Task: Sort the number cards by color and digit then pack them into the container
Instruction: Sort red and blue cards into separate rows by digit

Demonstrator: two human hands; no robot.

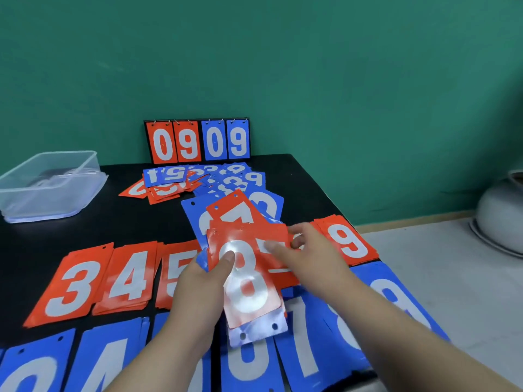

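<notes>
My left hand [202, 281] grips a fanned stack of cards with a red 8 card [249, 284] on top, its thumb across the digit. My right hand [308, 256] reaches over a red card lying beside the stack, fingers touching it. Red piles 3 [70, 284], 4 [128, 277] and 5 [177, 267] lie in a row at left, a red 9 pile [346, 240] at right. Blue piles [308, 346] line the near edge. An unsorted heap [209, 179] lies further back. The clear plastic container [51, 185] stands at far left.
A flip scoreboard [198, 141] reading 0909 stands against the green wall. The black table [135, 222] ends at right, where a white lidded pot [501, 216] sits on a pale surface.
</notes>
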